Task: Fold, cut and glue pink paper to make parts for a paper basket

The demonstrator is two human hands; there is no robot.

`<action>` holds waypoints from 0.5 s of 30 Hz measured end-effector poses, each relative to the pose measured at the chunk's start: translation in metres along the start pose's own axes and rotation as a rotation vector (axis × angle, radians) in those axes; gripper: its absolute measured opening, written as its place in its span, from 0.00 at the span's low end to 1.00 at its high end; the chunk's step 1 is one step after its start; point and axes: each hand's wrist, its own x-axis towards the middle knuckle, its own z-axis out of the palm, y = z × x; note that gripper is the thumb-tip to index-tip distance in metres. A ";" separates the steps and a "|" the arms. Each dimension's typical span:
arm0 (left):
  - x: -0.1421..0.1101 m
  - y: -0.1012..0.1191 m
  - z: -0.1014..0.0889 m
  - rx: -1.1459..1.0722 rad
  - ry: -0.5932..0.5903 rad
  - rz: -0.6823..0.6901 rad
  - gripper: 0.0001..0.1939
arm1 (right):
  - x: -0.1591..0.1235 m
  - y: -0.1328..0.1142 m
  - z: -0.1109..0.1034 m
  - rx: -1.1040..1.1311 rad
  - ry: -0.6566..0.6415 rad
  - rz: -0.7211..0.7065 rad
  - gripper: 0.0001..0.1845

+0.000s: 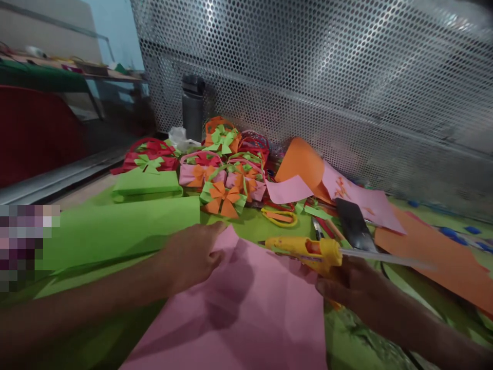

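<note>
My right hand (350, 285) is wrapped round the grip of a yellow hot glue gun (304, 247). Its nozzle points left, and a clear glue stick (385, 257) sticks out of its back. A large sheet of pink paper (265, 318) lies below the gun, in front of me. My left hand (194, 252) grips that sheet at its far left edge, thumb and forefinger close to the raised corner. Part of the fingers is hidden. Rolled green paper (127, 226) lies just beyond my left forearm.
Several small paper bags with bows (223, 198) stand at the back, near a dark bottle (193, 110). Yellow-handled scissors (279, 216), a phone (354, 221) and orange paper (431, 257) lie to the right. A perforated metal panel (308, 67) closes off the far side.
</note>
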 end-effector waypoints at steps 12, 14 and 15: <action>0.003 -0.006 0.004 0.279 -0.052 0.366 0.21 | -0.003 0.001 -0.006 -0.057 -0.060 0.031 0.17; 0.002 -0.006 0.005 0.258 -0.040 0.396 0.19 | -0.002 0.001 -0.007 -0.097 -0.065 0.055 0.18; 0.002 -0.007 0.006 0.243 -0.030 0.404 0.17 | -0.001 0.000 -0.007 -0.111 -0.073 0.062 0.18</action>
